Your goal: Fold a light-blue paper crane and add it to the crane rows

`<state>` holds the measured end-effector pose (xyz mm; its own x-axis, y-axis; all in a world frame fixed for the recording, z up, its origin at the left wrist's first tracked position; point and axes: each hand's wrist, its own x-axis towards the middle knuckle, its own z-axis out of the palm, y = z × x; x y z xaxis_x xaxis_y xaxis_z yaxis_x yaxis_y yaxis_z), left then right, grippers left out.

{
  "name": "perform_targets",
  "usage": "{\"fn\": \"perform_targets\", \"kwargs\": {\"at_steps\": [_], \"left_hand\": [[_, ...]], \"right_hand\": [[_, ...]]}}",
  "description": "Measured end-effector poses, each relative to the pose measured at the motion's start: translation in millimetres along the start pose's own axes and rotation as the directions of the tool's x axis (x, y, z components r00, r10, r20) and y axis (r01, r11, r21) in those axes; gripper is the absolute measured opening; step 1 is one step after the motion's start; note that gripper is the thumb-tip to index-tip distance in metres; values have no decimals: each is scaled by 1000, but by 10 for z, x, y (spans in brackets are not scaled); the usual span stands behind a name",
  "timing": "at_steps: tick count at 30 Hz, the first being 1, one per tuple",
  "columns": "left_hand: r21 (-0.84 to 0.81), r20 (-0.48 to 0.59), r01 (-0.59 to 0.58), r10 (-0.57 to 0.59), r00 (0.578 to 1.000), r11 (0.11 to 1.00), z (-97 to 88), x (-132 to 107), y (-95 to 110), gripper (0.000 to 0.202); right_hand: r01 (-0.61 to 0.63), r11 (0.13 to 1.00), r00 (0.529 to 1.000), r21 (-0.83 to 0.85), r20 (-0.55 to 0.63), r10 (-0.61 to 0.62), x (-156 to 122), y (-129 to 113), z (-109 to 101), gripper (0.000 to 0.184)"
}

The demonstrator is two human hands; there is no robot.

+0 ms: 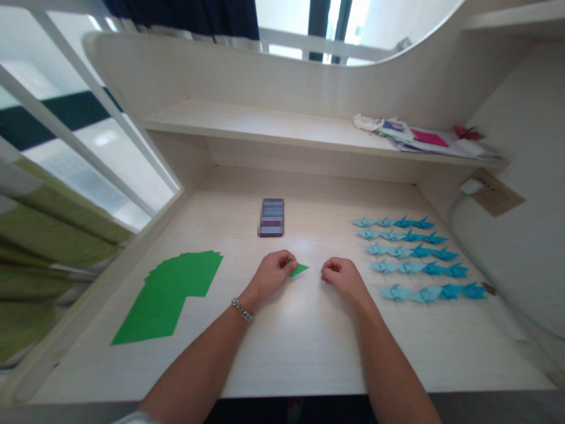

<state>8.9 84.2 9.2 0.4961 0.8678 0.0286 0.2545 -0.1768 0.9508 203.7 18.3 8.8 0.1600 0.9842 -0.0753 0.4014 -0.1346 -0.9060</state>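
A small folded piece of green paper (pixel 300 270) is pinched between the thumb and fingers of my left hand (pixel 274 272), its point sticking out to the right. Part of the paper is hidden under those fingers. A short gap to the right, my right hand (pixel 342 275) is curled with thumb and fingertips together, apart from the paper; nothing shows in it. Fanned green paper sheets (pixel 176 288) lie left of my left hand. Several rows of folded blue paper cranes (pixel 408 252), light to darker blue, stand to the right of my right hand.
A phone (pixel 272 218) lies beyond my hands on the pale desk (pixel 309 353). A shelf (pixel 265 128) runs above the back, with papers (pixel 428 138) at its right end. A charger cable (pixel 463 253) hangs from the right wall socket (pixel 497 191).
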Motion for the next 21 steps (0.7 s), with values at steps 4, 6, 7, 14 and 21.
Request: {"fn": "perform_targets", "kwargs": {"at_steps": [4,6,7,14,21], "left_hand": [[-49,-22,0,-1,1000,999,53,14,-39,20],[-59,-11,-8,7,1000,998,102,4,-31,20],[-60,0,-9,9,1000,998,122,-4,-18,20],[55,95,-39,34,995,998,144,-64,122,17],[5,133,40,-40,990,999,36,-30,41,13]], "right_hand": [[-39,960,999,277,38,30,30,-6,117,18],[-15,951,999,308,53,-2,34,-22,195,19],[-5,952,999,305,39,-8,34,-25,224,18],[8,978,995,207,93,-27,31,15,235,16],[-100,933,990,345,129,59,64,55,7,18]]}}
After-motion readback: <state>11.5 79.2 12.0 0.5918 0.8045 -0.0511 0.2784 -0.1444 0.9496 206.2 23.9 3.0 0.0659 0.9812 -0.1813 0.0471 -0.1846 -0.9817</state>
